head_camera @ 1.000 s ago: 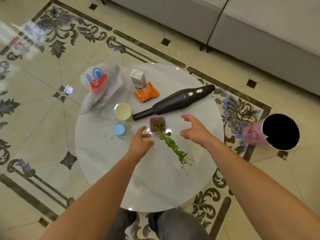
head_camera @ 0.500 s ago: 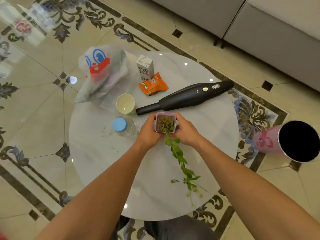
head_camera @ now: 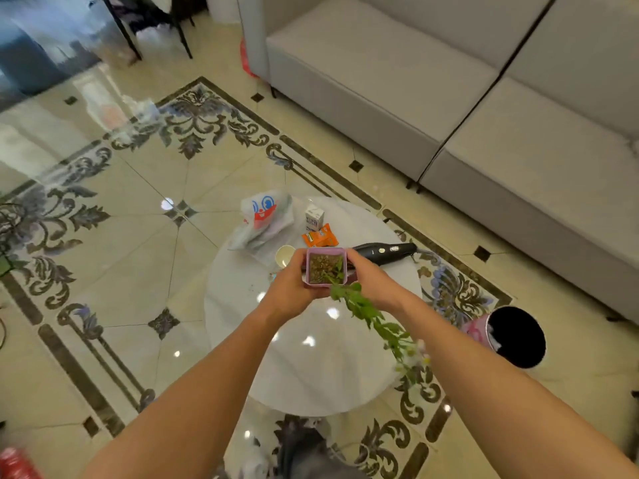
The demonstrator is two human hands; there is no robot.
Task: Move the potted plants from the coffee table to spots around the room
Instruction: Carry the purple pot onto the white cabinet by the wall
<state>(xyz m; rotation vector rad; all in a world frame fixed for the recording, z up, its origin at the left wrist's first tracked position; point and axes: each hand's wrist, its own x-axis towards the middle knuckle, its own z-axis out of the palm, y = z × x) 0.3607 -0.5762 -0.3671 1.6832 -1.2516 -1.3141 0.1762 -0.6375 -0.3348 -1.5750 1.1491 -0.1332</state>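
Observation:
A small square pink pot (head_camera: 326, 267) filled with soil is raised above the round white coffee table (head_camera: 311, 361). Its long green stem (head_camera: 371, 314) droops toward me and to the right, with small pale flowers at the tip. My left hand (head_camera: 294, 288) grips the pot's left side and my right hand (head_camera: 371, 281) grips its right side. The pot's lower part is hidden between my palms.
On the table's far side lie a printed plastic bag (head_camera: 264, 219), a small carton (head_camera: 314, 218), an orange snack packet (head_camera: 320, 238), a paper cup (head_camera: 284, 256) and a black handheld vacuum (head_camera: 383, 252). A pink bin (head_camera: 508, 335) stands right of the table. A grey sofa (head_camera: 449, 98) fills the back right.
Both hands closed on the pot and lifted it off the table. The view tilted up, showing more floor and sofa.

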